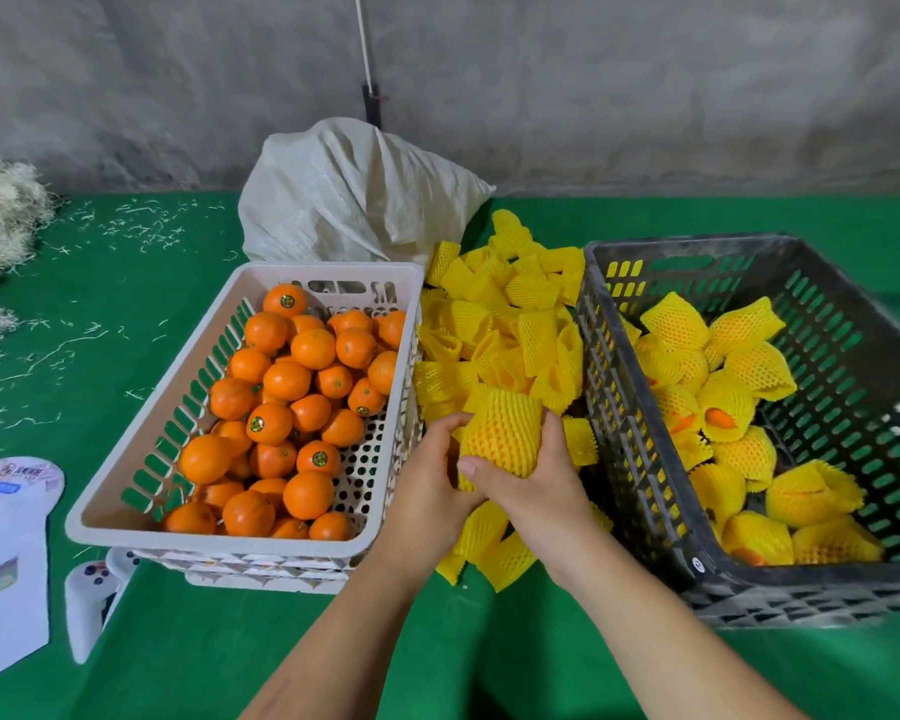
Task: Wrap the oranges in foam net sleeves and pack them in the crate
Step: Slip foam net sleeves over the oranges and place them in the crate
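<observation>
Gripping sleeved orange [502, 433] | left hand [427, 480] | right hand [531, 485]

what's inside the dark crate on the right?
The dark crate holds oranges wrapped in yellow foam sleeves, piled mostly along its left and near sides; orange skin peeks out of some. Bare floor shows toward the far right. Anything beneath the pile is covered.

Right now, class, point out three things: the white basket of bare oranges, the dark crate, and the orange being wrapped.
white basket [219, 339], head view: left rim.
dark crate [601, 376], head view: left wall.
sleeved orange [502, 433], head view: netted front, between both hands.
</observation>
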Available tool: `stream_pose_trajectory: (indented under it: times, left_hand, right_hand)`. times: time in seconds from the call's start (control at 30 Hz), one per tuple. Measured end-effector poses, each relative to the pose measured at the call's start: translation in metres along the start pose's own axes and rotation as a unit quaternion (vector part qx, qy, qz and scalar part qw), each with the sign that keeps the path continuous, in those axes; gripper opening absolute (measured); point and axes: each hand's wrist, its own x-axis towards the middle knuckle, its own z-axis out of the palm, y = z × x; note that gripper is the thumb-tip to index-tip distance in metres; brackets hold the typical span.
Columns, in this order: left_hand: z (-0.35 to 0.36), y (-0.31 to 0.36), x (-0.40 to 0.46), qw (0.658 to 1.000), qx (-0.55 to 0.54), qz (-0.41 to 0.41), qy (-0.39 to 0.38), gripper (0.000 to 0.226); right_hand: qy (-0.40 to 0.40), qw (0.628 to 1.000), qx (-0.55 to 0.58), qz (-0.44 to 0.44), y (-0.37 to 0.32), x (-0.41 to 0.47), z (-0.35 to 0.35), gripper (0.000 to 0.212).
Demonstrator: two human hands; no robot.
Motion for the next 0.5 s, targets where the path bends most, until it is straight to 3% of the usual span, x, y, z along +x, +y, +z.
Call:
stream_pose_trajectory:
  times: [0.13,0.2,0.3,0.37,0.43,0.5]
  left_hand:
    - [-0.001,0.003,0.005,0.996,0.056,0.054,-0.035,0.050]
    - [-0.015,-0.001,0.014,0.993,0.097,0.067,-0.006,0.044]
    - [-0.037,-0.019,0.033,0.985,0.150,0.029,0.078,0.037]
    - [-0.044,-0.031,0.046,0.981,0.167,-0.006,0.094,0.039]
    - [-0.043,-0.041,0.056,0.974,0.216,-0.021,0.070,0.044]
    - [-0.040,-0.047,0.061,0.958,0.285,-0.002,0.044,0.048]
  right_hand:
    - [0.098,0.995,-0.024,-0.008,-0.008,0.011,-0.050,0.094]
    - [0.174,0.983,-0.052,-0.005,-0.016,0.023,-0.087,0.107]
    - [0.258,0.964,-0.054,-0.032,-0.031,0.044,-0.134,0.108]
    - [0.303,0.951,-0.061,-0.024,-0.032,0.055,-0.152,0.112]
    - [0.312,0.946,-0.085,0.028,-0.028,0.063,-0.156,0.121]
    - [0.265,0.946,-0.162,0.092,-0.018,0.066,-0.153,0.127]
